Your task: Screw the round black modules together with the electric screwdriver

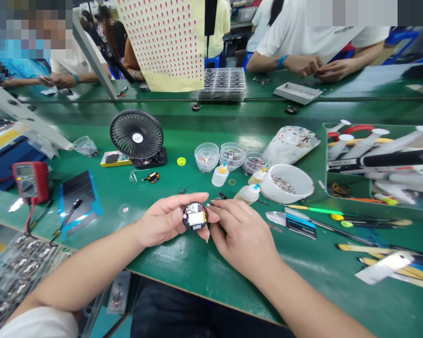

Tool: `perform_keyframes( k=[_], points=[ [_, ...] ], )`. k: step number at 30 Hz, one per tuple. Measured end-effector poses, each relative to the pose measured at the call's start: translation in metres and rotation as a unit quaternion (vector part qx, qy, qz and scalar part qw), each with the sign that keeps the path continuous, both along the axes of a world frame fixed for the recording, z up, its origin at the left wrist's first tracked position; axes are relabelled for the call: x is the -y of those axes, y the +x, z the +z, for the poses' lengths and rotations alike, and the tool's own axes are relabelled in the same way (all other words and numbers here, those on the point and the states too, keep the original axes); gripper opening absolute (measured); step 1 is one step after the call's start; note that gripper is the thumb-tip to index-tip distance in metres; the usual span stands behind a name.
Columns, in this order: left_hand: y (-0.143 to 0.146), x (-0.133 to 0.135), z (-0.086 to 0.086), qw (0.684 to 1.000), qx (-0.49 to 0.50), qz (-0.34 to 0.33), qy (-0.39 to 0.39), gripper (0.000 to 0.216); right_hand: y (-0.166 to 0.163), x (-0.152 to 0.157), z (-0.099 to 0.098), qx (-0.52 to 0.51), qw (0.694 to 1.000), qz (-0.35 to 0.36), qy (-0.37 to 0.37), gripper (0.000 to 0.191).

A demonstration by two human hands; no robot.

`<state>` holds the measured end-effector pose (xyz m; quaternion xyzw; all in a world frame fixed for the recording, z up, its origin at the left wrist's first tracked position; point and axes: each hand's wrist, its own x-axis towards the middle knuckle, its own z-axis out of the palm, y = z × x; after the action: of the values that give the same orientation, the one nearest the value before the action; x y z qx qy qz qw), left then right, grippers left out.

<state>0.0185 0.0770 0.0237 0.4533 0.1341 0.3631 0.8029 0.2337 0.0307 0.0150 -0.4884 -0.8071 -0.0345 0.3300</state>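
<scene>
My left hand [164,219] is closed round a small round black device [195,216] whose open face shows a white battery and a circuit board. It holds the device just above the green table [183,263], near the front edge. My right hand [241,232] is pinched against the device's right side. A thin dark tool [221,195], perhaps tweezers, sticks out above its fingers. Both forearms come in from the bottom of the head view.
Behind the hands stand a small black desk fan [137,135], several clear cups of small parts [207,156], glue bottles [220,175] and a white bowl [287,184]. A red multimeter [30,180] lies left. Tools fill a green tray [380,164] at right. Other people work across the table.
</scene>
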Motion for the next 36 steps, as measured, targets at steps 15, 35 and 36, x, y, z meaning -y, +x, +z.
perform_keyframes(
  k=[15,35,36],
  points=[
    [0.002,-0.001,0.0,0.998,-0.043,0.044,0.012,0.048,0.001,0.011,0.019,-0.176,0.982,0.007,0.065,0.023],
    [0.008,0.007,0.002,0.986,-0.078,0.055,0.136,0.059,-0.003,0.011,0.011,-0.144,0.982,0.069,0.097,0.017],
    [0.008,0.007,0.002,0.986,-0.076,0.055,0.139,0.059,-0.003,0.011,0.011,-0.146,0.982,0.07,0.101,0.016]
  ],
)
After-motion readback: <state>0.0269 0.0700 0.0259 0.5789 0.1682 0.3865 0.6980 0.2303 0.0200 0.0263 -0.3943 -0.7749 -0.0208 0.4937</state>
